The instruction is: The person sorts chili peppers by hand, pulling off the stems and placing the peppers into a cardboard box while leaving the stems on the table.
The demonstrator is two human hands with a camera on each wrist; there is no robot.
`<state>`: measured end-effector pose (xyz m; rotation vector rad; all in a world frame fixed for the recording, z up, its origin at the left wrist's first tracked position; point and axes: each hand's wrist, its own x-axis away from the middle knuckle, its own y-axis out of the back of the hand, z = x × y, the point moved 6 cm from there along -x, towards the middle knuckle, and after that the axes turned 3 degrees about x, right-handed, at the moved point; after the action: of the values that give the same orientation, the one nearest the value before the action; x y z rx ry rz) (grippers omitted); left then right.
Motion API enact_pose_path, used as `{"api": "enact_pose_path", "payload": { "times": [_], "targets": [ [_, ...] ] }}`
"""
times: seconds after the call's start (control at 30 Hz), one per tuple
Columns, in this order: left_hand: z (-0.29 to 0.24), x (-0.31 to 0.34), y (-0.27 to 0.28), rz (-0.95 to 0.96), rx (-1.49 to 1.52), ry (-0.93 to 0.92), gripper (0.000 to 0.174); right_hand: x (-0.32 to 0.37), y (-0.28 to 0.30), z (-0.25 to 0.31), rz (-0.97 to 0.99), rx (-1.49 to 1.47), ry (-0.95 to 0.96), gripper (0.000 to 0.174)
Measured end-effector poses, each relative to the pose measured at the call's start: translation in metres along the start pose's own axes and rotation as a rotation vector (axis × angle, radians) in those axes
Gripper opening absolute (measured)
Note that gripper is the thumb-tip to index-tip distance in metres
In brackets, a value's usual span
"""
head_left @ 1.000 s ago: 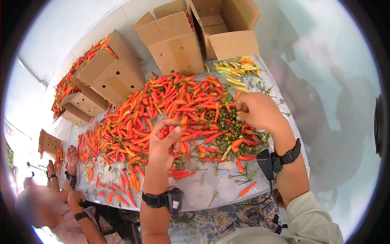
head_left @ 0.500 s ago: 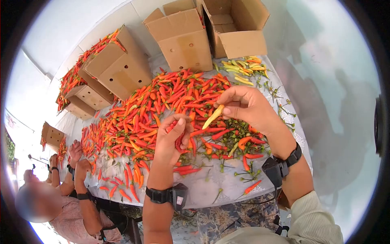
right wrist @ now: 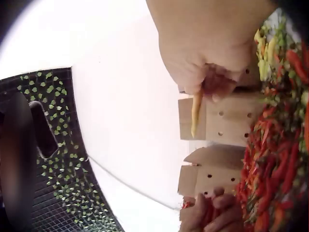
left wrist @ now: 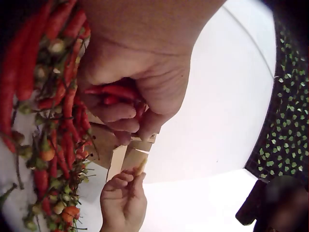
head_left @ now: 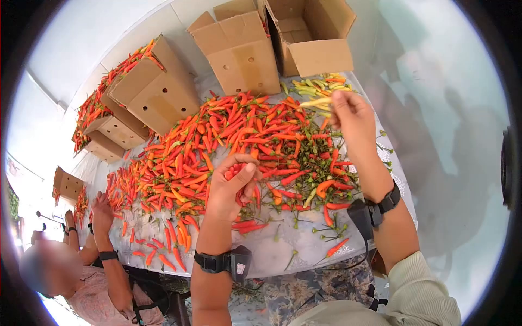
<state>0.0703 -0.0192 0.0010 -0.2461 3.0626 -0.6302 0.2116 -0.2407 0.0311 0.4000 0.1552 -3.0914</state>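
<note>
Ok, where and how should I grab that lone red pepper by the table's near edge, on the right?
Probably pinch the pepper across its middle, coming from above: its slim body lies flat on the table, apart from the pile, leaving both long sides free.

The sleeve (head_left: 417,283) is pale and ribbed; black wrist straps (head_left: 212,262) carry boxy black cameras (head_left: 243,259), the left with a white label (head_left: 240,268), the right a black cable (head_left: 366,250).
</note>
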Motion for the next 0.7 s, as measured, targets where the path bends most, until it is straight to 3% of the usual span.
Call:
{"api": "enact_pose_path", "payload": {
  "times": [0.13,0.5,0.63,0.7],
  "targets": [
    [-0.002,0.000,-0.001,-0.006,0.042,0.006,0.013,-0.020,0.027,-0.025,-0.170,-0.110,-0.152,0.021],
    [-0.001,-0.001,0.002,-0.029,0.054,0.015,0.012,-0.029,0.032,-0.053,0.009,-0.138,-0.312,0.015],
    [0.001,-0.001,0.001,-0.029,0.034,0.019,0.013,-0.027,0.024,-0.056,0.013,-0.143,-0.316,0.025],
    [0.001,-0.001,0.000,-0.019,0.027,0.014,0.013,-0.022,0.015,-0.051,-0.009,-0.350,-0.314,0.033]
  ]
}}
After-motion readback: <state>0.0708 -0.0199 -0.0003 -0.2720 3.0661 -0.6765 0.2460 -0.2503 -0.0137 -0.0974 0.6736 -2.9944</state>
